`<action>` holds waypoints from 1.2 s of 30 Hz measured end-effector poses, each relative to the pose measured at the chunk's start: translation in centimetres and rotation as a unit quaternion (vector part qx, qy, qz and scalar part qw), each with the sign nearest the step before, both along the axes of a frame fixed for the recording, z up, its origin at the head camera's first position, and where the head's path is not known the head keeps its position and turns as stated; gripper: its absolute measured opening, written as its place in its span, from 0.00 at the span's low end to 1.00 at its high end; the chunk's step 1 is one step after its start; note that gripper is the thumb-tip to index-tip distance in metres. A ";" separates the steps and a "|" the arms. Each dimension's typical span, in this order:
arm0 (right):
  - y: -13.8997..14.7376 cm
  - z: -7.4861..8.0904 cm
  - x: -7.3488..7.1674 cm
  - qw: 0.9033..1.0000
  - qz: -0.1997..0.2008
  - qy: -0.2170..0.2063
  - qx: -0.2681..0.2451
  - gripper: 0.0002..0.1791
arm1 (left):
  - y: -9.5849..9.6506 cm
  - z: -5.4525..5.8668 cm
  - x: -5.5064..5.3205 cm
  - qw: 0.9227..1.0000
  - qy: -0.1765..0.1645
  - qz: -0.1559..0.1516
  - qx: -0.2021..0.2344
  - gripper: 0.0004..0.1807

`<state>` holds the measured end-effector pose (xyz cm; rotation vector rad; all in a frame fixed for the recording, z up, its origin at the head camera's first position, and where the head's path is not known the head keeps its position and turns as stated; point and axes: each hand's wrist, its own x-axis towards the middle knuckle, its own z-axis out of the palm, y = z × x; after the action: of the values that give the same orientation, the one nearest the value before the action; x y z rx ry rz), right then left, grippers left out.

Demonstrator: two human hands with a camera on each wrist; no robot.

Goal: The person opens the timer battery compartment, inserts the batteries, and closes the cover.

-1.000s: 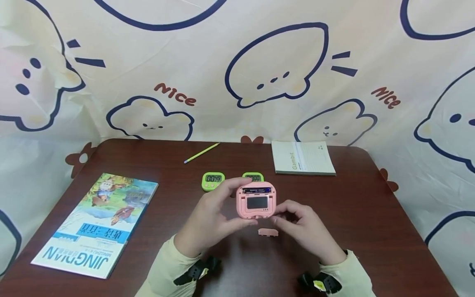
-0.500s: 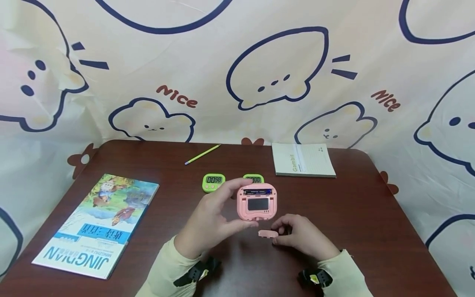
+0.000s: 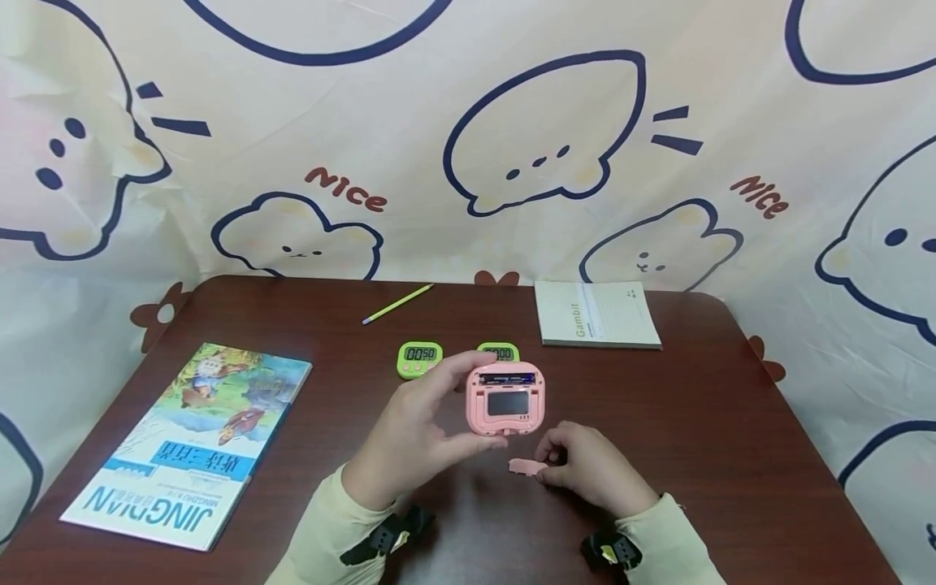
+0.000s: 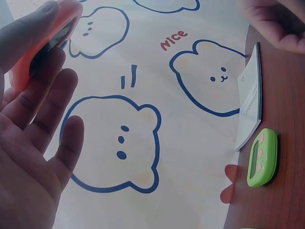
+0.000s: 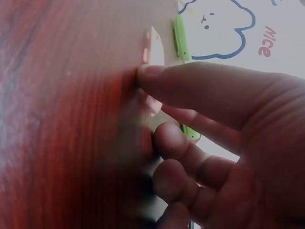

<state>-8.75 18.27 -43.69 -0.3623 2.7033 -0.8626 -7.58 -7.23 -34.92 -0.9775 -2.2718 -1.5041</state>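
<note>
While the left hand [image 3: 413,435] grips the pink timer [image 3: 506,400] back-up and steady, the right hand [image 3: 585,467] should pinch the loose cover [image 3: 525,467] firmly off the desk [image 3: 731,422].

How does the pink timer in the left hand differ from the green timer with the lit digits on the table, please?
The pink timer is held up off the table by the left hand; the green timer rests on the table untouched. The pink timer looks larger and shows its back with the battery slot open; the green timer shows its front display. Both are rounded, squarish timers.

Curled fingers [image 5: 190,143] pinching pink cover [image 5: 153,47]
</note>
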 end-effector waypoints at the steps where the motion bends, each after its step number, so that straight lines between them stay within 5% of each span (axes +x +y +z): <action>1: 0.0 0.0 0.0 1.000 0.003 -0.002 -0.005 0.11 | 0.0 0.0 0.0 1.000 0.000 0.001 0.000 0.46; 11: 0.2 0.6 -0.2 0.994 0.045 0.014 -0.096 0.04 | 0.0 -0.2 0.0 1.000 0.006 -0.004 0.009 0.45; 23: -0.6 4.1 0.3 0.968 -0.026 0.155 -0.193 0.10 | 0.1 -0.1 0.1 1.000 -0.010 -0.010 0.008 0.46; 36: -1.4 7.4 -0.1 0.933 -0.081 0.211 -0.280 0.07 | 0.6 -0.2 0.2 0.999 -0.008 -0.038 0.008 0.45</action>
<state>-8.84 16.86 -36.33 -0.4911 2.8369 -1.7972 -7.38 -6.60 -35.11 -1.0633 -2.2529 -1.5632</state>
